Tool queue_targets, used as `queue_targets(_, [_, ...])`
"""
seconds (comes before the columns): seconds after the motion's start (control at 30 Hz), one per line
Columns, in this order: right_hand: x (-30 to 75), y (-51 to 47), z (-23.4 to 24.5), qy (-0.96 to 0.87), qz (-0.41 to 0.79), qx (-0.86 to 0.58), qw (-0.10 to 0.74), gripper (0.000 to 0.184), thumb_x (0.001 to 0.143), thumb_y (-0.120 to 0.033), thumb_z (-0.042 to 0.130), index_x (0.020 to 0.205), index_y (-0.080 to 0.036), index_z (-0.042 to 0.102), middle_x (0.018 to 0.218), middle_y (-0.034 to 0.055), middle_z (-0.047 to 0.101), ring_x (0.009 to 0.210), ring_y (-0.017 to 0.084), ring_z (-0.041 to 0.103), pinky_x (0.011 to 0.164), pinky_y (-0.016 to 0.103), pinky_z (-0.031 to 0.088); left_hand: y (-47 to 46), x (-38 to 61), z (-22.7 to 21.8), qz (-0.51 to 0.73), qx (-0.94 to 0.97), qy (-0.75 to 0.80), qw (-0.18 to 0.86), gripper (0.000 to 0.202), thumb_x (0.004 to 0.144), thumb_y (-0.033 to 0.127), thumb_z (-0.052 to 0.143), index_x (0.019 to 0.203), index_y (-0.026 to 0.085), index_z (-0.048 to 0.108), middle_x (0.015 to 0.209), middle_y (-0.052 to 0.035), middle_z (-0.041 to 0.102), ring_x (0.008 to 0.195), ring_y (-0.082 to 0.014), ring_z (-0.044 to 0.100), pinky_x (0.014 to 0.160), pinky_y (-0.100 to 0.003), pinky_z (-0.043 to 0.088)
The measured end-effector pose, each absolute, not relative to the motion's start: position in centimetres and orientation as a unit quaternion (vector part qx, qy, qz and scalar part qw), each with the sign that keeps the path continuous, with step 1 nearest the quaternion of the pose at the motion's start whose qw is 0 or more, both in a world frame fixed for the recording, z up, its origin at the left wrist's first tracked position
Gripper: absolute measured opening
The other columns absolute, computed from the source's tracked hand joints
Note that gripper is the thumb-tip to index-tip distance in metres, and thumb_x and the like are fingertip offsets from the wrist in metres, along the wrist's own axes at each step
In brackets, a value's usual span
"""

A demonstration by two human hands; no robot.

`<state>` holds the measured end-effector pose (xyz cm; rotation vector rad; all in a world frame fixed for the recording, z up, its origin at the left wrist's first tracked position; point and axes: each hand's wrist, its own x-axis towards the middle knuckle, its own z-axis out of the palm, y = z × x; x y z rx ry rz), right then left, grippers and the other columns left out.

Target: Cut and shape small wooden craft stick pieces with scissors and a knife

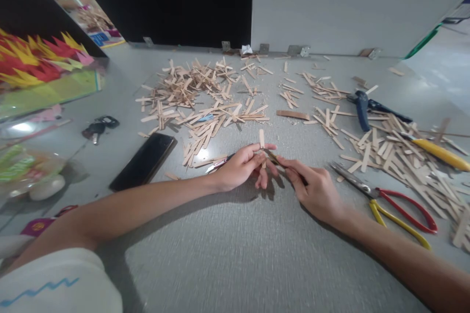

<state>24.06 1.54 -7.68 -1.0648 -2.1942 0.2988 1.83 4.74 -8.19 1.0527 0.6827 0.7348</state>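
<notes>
My left hand (240,168) pinches a short, flat, pale wooden stick (262,138) between thumb and forefinger, to the right of the black rectangular phone (144,162). The stick stands roughly upright, its upper end clear above the forefinger and its lower end showing under the thumb; my other left fingers are loosely bent below it. My right hand (314,186), farther right of the phone, is closed on a slim, dark tool (272,157) that slants up toward the stick. Its tip comes right by my left fingertips, but I cannot tell whether it touches the wood.

I can read no writing with certainty. To the left of the phone, a clear plastic bag (27,173) carries bright green print too blurred to make out. Nearer to me than the phone and left of it, a purple packet (36,226) bears a small gold emblem, also illegible. The phone's dark face shows no brand that I can make out. Beyond the phone and to its left lie black-headed keys (99,128); beyond and to its right spreads a heap of pale wooden sticks (198,80). Well to the phone's right rest pliers with one red and one yellow handle (370,193).
</notes>
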Motion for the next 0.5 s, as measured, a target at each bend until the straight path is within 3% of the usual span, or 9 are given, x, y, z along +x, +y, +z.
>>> queue_targets(0.3, [25.0,2.7,-8.1,-0.889,0.032,-0.332,0.314,0.033,0.114,-0.015,0.045,0.125,-0.01,0.075,0.079,0.008,0.081,0.059,0.016,0.07,0.057,0.025,0.053,5.0,1.6,-8.6,0.347,0.48,0.252,0.766,0.029,0.112,0.031,0.059,0.135,0.021,0.045,0.077,0.0009,0.075,0.048,-0.0111,0.065,0.045,-0.021,0.046])
queue_targets(0.5, [25.5,3.0,-8.5,-0.907,-0.046,-0.291,0.302,0.033,0.111,-0.007,0.044,0.13,-0.008,0.072,0.067,0.0018,0.07,0.054,0.016,0.061,0.053,0.028,0.045,5.3,1.7,-8.9,0.35,0.463,0.231,0.78,0.034,0.11,0.035,0.064,0.134,0.019,0.047,0.081,-0.001,0.078,0.048,-0.0115,0.067,0.045,-0.021,0.05])
